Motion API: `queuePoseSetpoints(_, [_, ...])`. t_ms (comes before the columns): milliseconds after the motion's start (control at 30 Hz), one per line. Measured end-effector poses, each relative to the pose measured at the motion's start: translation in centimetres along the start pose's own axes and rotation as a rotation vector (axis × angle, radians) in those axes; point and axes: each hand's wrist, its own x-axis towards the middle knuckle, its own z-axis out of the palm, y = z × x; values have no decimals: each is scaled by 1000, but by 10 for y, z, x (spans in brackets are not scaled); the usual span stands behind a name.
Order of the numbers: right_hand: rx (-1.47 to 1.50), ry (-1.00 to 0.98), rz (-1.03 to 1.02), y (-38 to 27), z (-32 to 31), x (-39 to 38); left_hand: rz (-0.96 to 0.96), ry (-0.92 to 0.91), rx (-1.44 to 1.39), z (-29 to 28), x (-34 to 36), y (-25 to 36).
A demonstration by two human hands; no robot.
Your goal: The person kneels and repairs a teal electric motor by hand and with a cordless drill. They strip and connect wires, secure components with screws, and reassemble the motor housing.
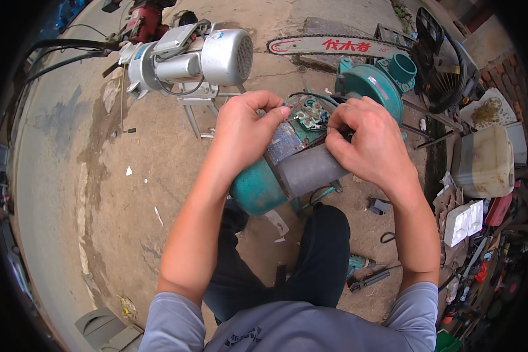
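Note:
My left hand pinches a small wire with a blue end at the left of the open terminal block on a teal motor. My right hand is closed at the block's right side, fingers curled; what they hold is hidden. Below the block are a dull metal plate and a grey cylindrical casing. A black cable arcs over the block. The motor's teal pump housing sits behind my right hand.
A silver motor on a metal frame stands back left, beside red machinery. A chainsaw lies behind the pump. Along the right are a plastic container, white tray and scattered tools. A teal drill is by my right leg.

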Motion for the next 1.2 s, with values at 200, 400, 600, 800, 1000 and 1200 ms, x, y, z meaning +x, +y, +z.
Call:
queuePoseSetpoints(200, [-58, 4, 16, -6, 2, 2, 420, -207, 173, -16, -11, -8])
queuePoseSetpoints(400, [-73, -6, 20, -6, 3, 2, 306, -99, 258, -3, -12, 3])
queuePoseSetpoints(600, [-34, -84, 52, -8, -2, 6, 335, -111, 233, -4, -11, 1])
queuePoseSetpoints(800, [-32, -53, 56, -8, 3, 7, 461, -50, 273, -2, -16, -1])
queuePoseSetpoints(1000, [-18, -47, 69, -4, 6, 6, 288, -20, 249, 3, -18, 7])
queuePoseSetpoints(1200, [3, -4, 43, 0, 11, 4, 342, 35, 296, 10, -18, 1])
